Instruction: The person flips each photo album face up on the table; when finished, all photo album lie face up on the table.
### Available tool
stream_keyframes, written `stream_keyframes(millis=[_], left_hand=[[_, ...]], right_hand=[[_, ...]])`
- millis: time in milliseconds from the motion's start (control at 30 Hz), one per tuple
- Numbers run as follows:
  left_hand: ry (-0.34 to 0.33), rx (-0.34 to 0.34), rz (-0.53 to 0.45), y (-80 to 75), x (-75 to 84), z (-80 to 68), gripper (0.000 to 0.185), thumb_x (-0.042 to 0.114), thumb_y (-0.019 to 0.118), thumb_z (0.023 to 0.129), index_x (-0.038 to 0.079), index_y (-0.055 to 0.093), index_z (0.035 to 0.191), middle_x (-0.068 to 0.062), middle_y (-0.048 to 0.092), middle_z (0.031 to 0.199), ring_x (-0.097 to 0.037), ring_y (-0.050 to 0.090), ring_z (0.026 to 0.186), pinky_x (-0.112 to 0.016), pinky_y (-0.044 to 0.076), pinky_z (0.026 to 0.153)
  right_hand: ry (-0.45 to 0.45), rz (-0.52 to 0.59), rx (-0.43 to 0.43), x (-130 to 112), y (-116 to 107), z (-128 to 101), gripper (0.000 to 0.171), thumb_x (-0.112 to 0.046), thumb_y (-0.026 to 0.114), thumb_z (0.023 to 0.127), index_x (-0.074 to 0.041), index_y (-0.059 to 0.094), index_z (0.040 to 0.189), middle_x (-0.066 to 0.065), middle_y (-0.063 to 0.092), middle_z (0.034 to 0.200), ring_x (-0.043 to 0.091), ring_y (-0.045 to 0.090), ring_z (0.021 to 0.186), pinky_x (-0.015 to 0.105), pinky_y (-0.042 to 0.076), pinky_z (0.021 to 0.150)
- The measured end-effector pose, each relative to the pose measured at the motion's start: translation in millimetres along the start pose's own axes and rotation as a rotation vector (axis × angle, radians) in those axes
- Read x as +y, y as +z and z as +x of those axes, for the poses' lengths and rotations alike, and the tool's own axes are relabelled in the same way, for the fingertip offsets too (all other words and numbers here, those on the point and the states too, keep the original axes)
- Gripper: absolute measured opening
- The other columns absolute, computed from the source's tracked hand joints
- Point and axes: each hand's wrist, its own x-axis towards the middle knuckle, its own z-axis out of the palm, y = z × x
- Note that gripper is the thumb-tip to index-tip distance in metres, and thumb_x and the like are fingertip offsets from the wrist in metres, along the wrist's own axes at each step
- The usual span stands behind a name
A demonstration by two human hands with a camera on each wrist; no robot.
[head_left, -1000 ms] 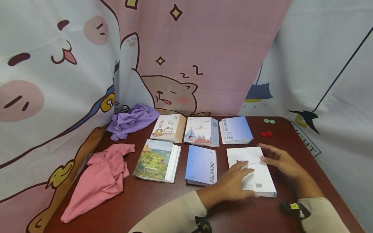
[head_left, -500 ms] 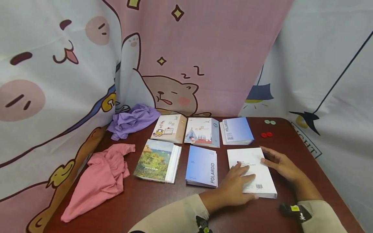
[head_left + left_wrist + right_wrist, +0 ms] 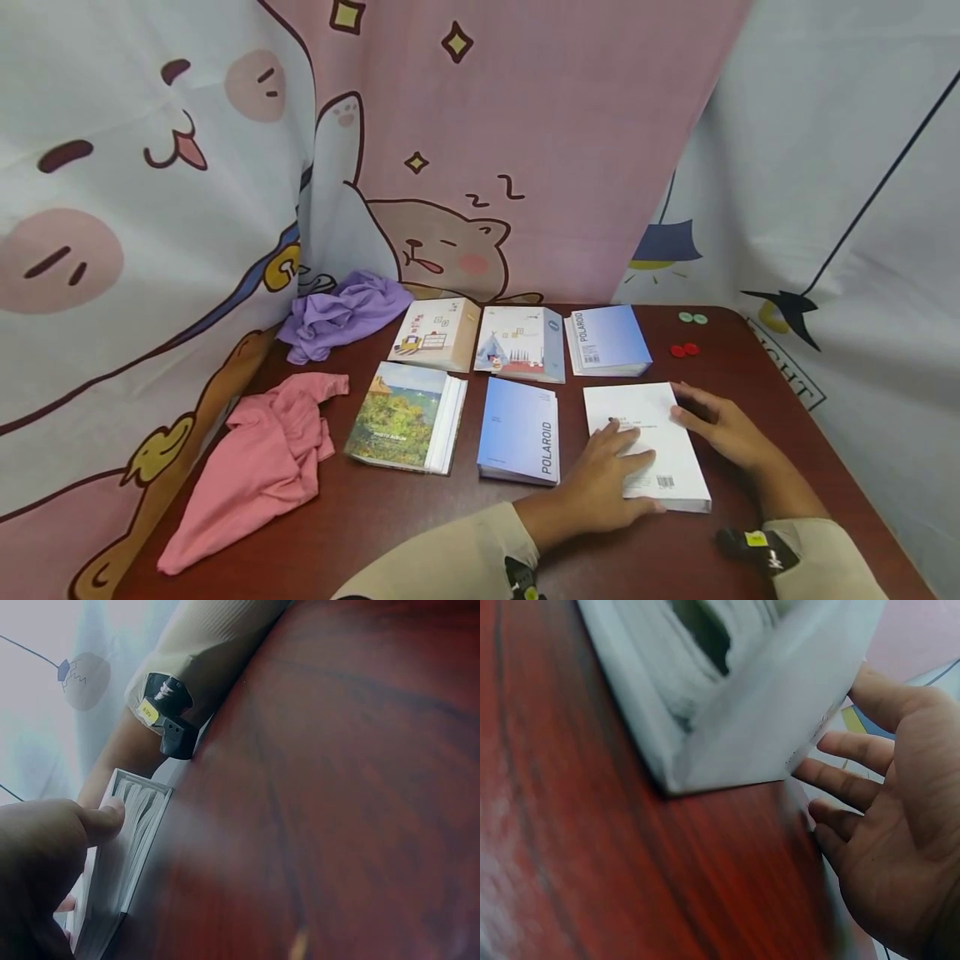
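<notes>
A white-covered album (image 3: 678, 458) lies on the dark red table, a barcode near its front edge. My left hand (image 3: 596, 487) rests on its left part, fingers spread over the cover and the thumb by the front edge. In the left wrist view, that thumb lies against the page edges of the album (image 3: 139, 825). My right hand (image 3: 727, 429) is at the album's far right corner, its fingertips touching the side. The right wrist view shows its fingers (image 3: 847, 784) loosely bent beside the white side, not curled round it.
Left of it lie a blue Polaroid album (image 3: 517, 429) and a landscape photo album (image 3: 397, 417). Behind stand two illustrated albums (image 3: 435, 333) and another blue album (image 3: 611, 337). Pink cloth (image 3: 262, 458), purple cloth (image 3: 345, 312), red discs (image 3: 685, 350) and green discs (image 3: 692, 317) lie around.
The head view has shifted slightly. Both hands stay at the white album, with only slight movement of the fingers; the album and the other things keep their places.
</notes>
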Motion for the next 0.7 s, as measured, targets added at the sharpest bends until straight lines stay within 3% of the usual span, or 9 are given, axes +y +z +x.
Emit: stream_keyframes(millis=[100,167,233,300,367,467,567,700], left_hand=[[-0.004,0.003,0.004,0.7,0.1,0.1,0.066,0.065,0.073,0.098,0.027,0.067,0.152,-0.005,0.056,0.165,-0.033,0.046,0.159,-0.043,0.038,0.132],[-0.006,0.009,0.001,1.1,0.3,0.1,0.066,0.064,0.073,0.098,0.027,0.067,0.152,-0.005,0.056,0.165,-0.033,0.047,0.159,-0.043,0.039,0.131],[-0.008,0.017,-0.005,1.7,0.4,0.1,0.064,0.063,0.074,0.098,0.027,0.069,0.15,-0.005,0.057,0.164,-0.034,0.048,0.158,-0.044,0.041,0.13],[-0.007,0.027,-0.009,2.0,0.4,-0.2,0.062,0.061,0.075,0.098,0.027,0.069,0.149,-0.006,0.058,0.164,-0.035,0.048,0.158,-0.046,0.042,0.129],[0.0,0.04,-0.011,1.7,0.4,-0.3,0.061,0.06,0.074,0.099,0.027,0.069,0.15,-0.007,0.058,0.164,-0.036,0.049,0.157,-0.047,0.043,0.129],[0.018,0.065,-0.023,0.7,0.6,-0.6,0.061,0.058,0.073,0.101,0.024,0.067,0.151,-0.01,0.057,0.164,-0.036,0.049,0.157,-0.046,0.042,0.13],[0.035,0.086,-0.043,-1.3,0.6,-1.0,0.063,0.057,0.073,0.101,0.022,0.066,0.153,-0.013,0.057,0.164,-0.037,0.048,0.158,-0.045,0.041,0.131],[0.038,0.083,-0.097,-6.3,0.2,-1.6,0.064,0.055,0.071,0.103,0.02,0.062,0.156,-0.015,0.053,0.167,-0.039,0.046,0.159,-0.047,0.043,0.129]], right_hand=[[0.016,0.022,-0.012,0.1,0.1,0.7,0.067,-0.035,0.068,0.109,0.001,0.048,0.162,0.039,0.034,0.169,0.065,0.035,0.154,0.085,0.033,0.114],[0.017,0.011,-0.013,-0.4,0.6,0.6,0.068,-0.036,0.067,0.109,0.001,0.048,0.162,0.039,0.038,0.168,0.063,0.04,0.152,0.085,0.034,0.113],[0.016,-0.012,-0.01,-1.6,0.7,0.0,0.067,-0.037,0.067,0.109,0.001,0.048,0.162,0.037,0.045,0.164,0.053,0.051,0.145,0.079,0.041,0.11],[0.012,-0.03,0.002,-3.2,0.3,-1.1,0.065,-0.037,0.066,0.11,-0.001,0.05,0.162,0.033,0.053,0.16,0.032,0.059,0.132,0.067,0.049,0.106],[0.001,-0.03,0.021,-5.0,-1.3,-2.5,0.062,-0.036,0.066,0.11,-0.004,0.051,0.162,0.03,0.059,0.157,0.009,0.057,0.124,0.048,0.052,0.102],[-0.04,0.03,0.055,-7.1,-3.5,-5.3,0.058,-0.031,0.064,0.111,-0.006,0.052,0.162,0.021,0.062,0.155,-0.011,0.054,0.111,0.027,0.052,0.091],[-0.102,0.139,0.068,-8.1,-3.8,-7.9,0.055,-0.023,0.062,0.112,-0.004,0.049,0.163,-0.006,0.064,0.151,-0.012,0.059,0.109,0.019,0.055,0.084],[-0.172,0.36,0.021,-9.3,-2.2,-7.6,0.055,-0.009,0.056,0.113,-0.002,0.041,0.166,-0.029,0.063,0.139,-0.001,0.073,0.103,0.026,0.064,0.078]])
